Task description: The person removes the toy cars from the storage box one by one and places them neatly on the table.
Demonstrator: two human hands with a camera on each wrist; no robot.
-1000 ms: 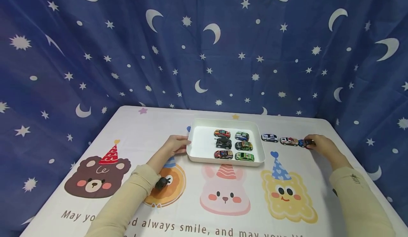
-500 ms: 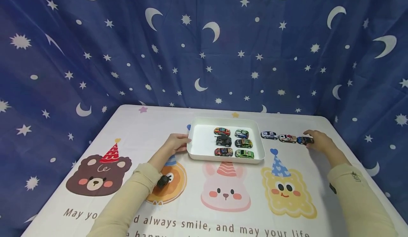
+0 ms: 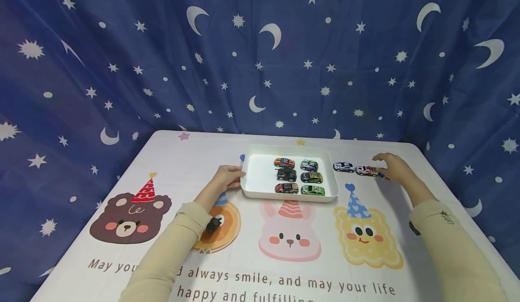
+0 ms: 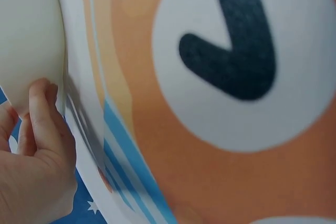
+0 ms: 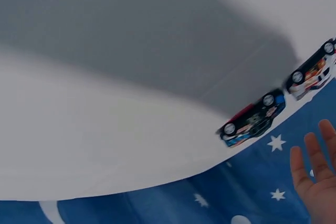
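Behind tray (image 3: 260,175), curtain (image 3: 296,92); right hand (image 3: 397,169) partly hiding car (image 5: 254,118)

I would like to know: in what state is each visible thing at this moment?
White tray: open-topped, partly filled
Six toy vehicles: upright, inside the tray
Three toy cars: on their wheels, lined up outside the tray
Left hand: gripping the tray's edge
Right hand: holding nothing
Blue curtain: hanging
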